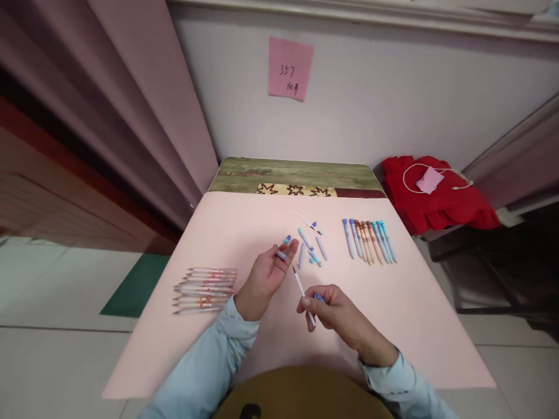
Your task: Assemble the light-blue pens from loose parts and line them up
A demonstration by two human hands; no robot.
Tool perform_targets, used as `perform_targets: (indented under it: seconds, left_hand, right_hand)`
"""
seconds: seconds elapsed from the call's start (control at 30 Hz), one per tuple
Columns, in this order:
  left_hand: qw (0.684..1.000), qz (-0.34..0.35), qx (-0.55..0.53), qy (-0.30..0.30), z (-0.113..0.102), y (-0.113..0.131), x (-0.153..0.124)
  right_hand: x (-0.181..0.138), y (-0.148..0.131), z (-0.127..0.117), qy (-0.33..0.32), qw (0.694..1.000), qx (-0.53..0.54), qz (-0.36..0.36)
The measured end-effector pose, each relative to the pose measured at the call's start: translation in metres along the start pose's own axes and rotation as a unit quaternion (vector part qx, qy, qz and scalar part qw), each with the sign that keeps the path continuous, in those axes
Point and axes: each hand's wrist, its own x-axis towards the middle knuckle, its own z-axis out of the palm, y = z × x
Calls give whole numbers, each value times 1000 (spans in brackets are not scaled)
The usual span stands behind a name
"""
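Note:
My left hand [267, 273], palm turned up and fingers loosely curled, holds a short lilac pen barrel piece [282, 255]. Between the thumb and fingers of my right hand [329, 307] is a white pen refill [299, 281], its dark tip slanting up toward my left hand. A blue pen part [319, 298] is also tucked in the right hand's fingers. Just beyond my hands lie loose pen parts: lilac barrels [321, 248], a blue-topped piece [314, 257], a small blue part [287, 239] and a thin white refill [305, 220].
To the right, several blue and brown pens [369, 241] lie in a row. A stack of white patterned pens [205, 288] is at the left. Pale pink paper [375, 331] covers the table. A red cloth bundle [437, 201] sits beyond the right edge; a wall stands behind.

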Motion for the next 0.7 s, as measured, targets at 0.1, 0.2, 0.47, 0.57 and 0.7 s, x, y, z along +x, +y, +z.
perform_targets:
  seconds: [0.1,0.2,0.47,0.57,0.7]
  left_hand:
    - [1000,-20,5,-12,-1,-5,-4]
    - [999,-34,16,-30,-4,-5,-6]
    - [994,-5,57,-89,-11,-7,-13]
    - [994,-17,60,-92,-17,-14,-16]
    - [993,-67,65,-74,-26,-26,-20]
  right_hand:
    - [2,2,8,-6,1000,13,2]
    - [8,3,6,-3,1000,26,9]
    - [11,6,3,26,994,97,37]
    - [15,5,3,81,990,118,16]
    - [29,3,3,124,987,101,-28]
